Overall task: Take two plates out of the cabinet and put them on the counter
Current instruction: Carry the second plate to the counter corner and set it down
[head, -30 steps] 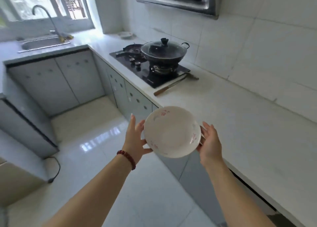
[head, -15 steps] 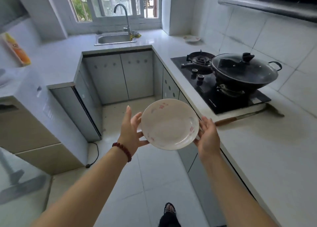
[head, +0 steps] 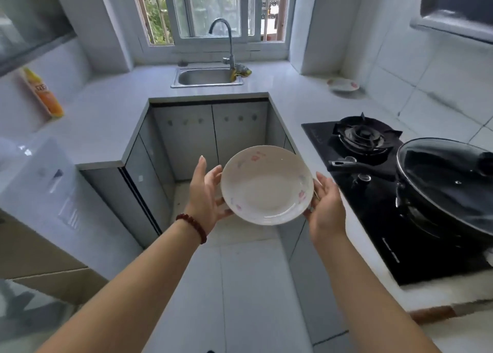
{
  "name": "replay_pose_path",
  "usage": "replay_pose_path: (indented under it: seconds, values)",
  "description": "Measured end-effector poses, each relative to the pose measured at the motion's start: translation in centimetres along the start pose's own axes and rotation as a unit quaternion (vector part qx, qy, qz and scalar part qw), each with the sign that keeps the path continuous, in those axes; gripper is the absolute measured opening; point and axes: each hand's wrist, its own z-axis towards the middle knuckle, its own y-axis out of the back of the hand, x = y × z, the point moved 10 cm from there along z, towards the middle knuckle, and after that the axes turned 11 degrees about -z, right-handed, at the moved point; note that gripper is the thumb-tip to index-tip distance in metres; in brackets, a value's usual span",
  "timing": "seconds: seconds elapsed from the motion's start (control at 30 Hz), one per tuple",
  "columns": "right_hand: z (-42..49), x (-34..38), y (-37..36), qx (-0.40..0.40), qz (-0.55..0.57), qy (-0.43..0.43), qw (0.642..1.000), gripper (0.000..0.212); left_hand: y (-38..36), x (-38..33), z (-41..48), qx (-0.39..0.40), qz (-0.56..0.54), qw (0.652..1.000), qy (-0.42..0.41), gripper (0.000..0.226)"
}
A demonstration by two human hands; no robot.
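Since the earlier frames the view has swung leftward. The sink [head: 208, 76] and window now lie straight ahead, and the gas hob [head: 373, 192] with its lidded wok [head: 448, 184] has passed to the right edge. The white floral plate [head: 266, 184] has kept its place between the two hands and is tilted toward the camera as before. The left hand [head: 205, 192], with a red bead bracelet [head: 192, 226] at the wrist, lies against the plate's left rim with fingers extended upward. The right hand [head: 325, 206] lies against the right rim, its fingers likewise largely straight. Neither hand is wrapped around the plate; it is carried pressed between two flat hands. The plate hangs in the air over the floor of the aisle, in front of the closed cabinet doors [head: 210, 139] below the sink. It is clear of the tabletop [head: 293, 99] on every side. A second small floral plate [head: 343, 84] rests on the tabletop in the far right corner, well apart from the hob. In my judgement that is the first plate already delivered and the carried one is the second, not yet set down. The turn suggests a placing spot is being sought toward the sink end. The risk noted is slippage, since the plate is held only by side pressure.
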Motion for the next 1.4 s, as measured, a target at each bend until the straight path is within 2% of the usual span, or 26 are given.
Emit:
replay_pose_path:
  seconds: [0.2, 0.47, 0.6, 0.77, 0.93, 1.03, 1.23, 1.4]
  values:
    - [10.6, 0.8, -8.5, -0.003, 0.012, 0.005, 1.0, 0.039, 0.5, -6.8, 11.8, 0.017, 0.018, 1.0, -0.019, 0.075]
    - [23.1, 3.3, -17.6, -0.044, 0.0, 0.023, 0.999, 0.041, -0.4, -16.0, 25.9, 0.06, 0.047, 0.997, -0.016, 0.075]
    - [28.0, 4.4, -19.6, -0.067, 0.002, 0.027, 0.997, 0.023, -1.9, -17.8, 32.1, 0.066, 0.044, 0.997, 0.005, 0.074]
    - [36.1, 7.1, -20.0, -0.103, -0.015, 0.035, 0.994, 0.027, -6.4, -18.9, 40.5, 0.096, 0.049, 0.994, 0.021, 0.071]
    - [46.0, 10.4, -19.4, -0.126, -0.006, 0.043, 0.991, 0.018, -13.1, -19.6, 50.4, 0.122, 0.046, 0.991, 0.031, 0.068]
    - [52.1, 12.9, -19.0, -0.141, -0.012, 0.044, 0.989, 0.02, -17.6, -20.3, 56.4, 0.133, 0.056, 0.989, 0.034, 0.063]
    - [63.9, 17.5, -17.6, -0.155, -0.02, 0.056, 0.986, 0.017, -25.4, -21.6, 67.4, 0.139, 0.061, 0.988, 0.033, 0.068]
    - [71.7, 18.6, -15.4, -0.178, 0.008, 0.036, 0.983, 0.033, -30.7, -21.0, 75.0, 0.137, 0.085, 0.986, 0.04, 0.067]
